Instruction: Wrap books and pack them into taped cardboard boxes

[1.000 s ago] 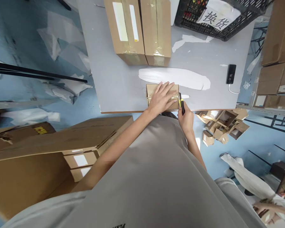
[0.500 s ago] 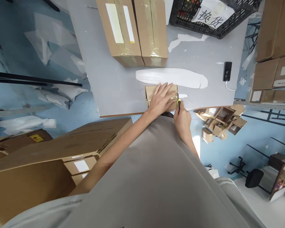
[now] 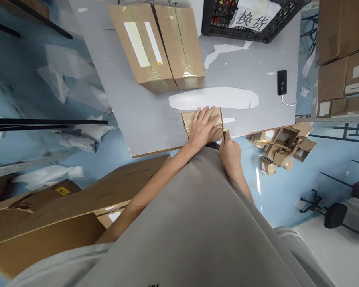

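A small taped cardboard box [image 3: 188, 118] lies at the near edge of the grey table [image 3: 155, 123]. My left hand [image 3: 202, 125] rests flat on top of it, fingers stretched out and slightly apart. Wrapped round a black and yellow utility knife [image 3: 224, 134], my right hand [image 3: 230, 153] is closed beside the box's right end. The knife's tip is at that right side; its blade is too small to make out. Shiny clear tape shows on the box to the right of my left fingers.
Two tall taped cartons [image 3: 164, 52] stand beyond the small box. A black crate [image 3: 251, 34] with a handwritten sheet is at the back, and a phone [image 3: 282, 82] with a cable lies right. Opened boxes [image 3: 283, 145] are piled on the floor; a large carton [image 3: 107, 183] stands left.
My right hand and the knife have shifted slightly toward me along the box's right end. My left hand stays on the box. The whole view has turned a little.
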### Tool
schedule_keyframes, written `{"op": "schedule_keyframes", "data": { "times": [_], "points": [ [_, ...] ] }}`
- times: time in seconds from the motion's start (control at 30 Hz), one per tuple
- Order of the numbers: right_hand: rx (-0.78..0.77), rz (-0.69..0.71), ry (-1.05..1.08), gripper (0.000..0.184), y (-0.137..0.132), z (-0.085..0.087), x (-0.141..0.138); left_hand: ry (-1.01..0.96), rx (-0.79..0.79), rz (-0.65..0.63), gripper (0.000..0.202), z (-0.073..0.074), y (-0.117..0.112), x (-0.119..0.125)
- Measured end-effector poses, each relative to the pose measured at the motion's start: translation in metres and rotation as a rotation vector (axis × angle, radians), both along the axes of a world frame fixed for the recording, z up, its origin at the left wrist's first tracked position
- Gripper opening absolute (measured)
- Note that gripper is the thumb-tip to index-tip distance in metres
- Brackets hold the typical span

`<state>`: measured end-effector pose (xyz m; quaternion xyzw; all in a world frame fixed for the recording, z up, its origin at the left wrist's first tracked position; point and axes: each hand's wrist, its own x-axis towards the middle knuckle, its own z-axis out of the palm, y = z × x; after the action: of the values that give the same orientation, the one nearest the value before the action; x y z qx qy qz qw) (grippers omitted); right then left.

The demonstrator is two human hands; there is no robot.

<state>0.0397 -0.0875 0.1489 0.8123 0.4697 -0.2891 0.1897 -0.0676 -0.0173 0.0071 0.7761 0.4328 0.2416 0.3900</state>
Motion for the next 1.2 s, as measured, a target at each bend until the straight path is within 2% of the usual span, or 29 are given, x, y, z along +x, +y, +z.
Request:
{"op": "schedule_keyframes", "data": {
  "times": [0.13, 0.27, 0.57, 0.7, 0.77, 0.83, 0.9, 0.97, 1.03, 1.1, 1.17, 1.2],
  "points": [
    [-0.035, -0.019, -0.001, 0.063, -0.011, 0.002, 0.002, 0.002, -0.009, 0.003, 0.049, 0.002, 0.000, -0.001],
    [0.002, -0.016, 0.019, 0.063, -0.018, 0.003, 0.008, 0.007, -0.012, 0.000, 0.049, 0.003, 0.000, -0.002],
    [0.011, 0.033, 0.050, 0.062, 0.001, -0.012, 0.018, 0.049, -0.003, 0.011, 0.047, 0.004, -0.001, -0.003],
    [0.002, 0.037, 0.070, 0.060, -0.006, -0.003, 0.023, 0.066, -0.006, 0.017, 0.051, 0.007, 0.000, -0.002],
    [0.068, 0.018, 0.135, 0.057, -0.018, 0.002, 0.031, 0.076, 0.000, 0.019, 0.053, 0.009, 0.000, -0.004],
    [0.225, -0.043, 0.269, 0.052, -0.031, -0.002, 0.045, 0.084, 0.015, 0.021, 0.055, 0.009, -0.001, -0.010],
    [0.414, -0.155, 0.425, 0.045, -0.037, -0.023, 0.065, 0.086, 0.039, 0.032, 0.058, 0.006, -0.004, -0.023],
    [0.528, -0.286, 0.517, 0.050, -0.031, -0.061, 0.084, 0.090, 0.067, 0.062, 0.062, 0.002, -0.009, -0.044],
    [0.525, -0.369, 0.597, 0.055, -0.014, -0.107, 0.098, 0.109, 0.088, 0.115, 0.066, -0.002, -0.016, -0.071],
    [0.457, -0.431, 0.692, 0.055, 0.008, -0.152, 0.101, 0.132, 0.099, 0.192, 0.069, -0.004, -0.025, -0.099],
    [0.395, -0.472, 0.751, 0.053, 0.029, -0.186, 0.091, 0.137, 0.101, 0.292, 0.069, -0.004, -0.037, -0.124],
    [0.378, -0.478, 0.778, 0.052, 0.037, -0.197, 0.083, 0.129, 0.100, 0.342, 0.067, -0.003, -0.044, -0.134]
  ]
}}
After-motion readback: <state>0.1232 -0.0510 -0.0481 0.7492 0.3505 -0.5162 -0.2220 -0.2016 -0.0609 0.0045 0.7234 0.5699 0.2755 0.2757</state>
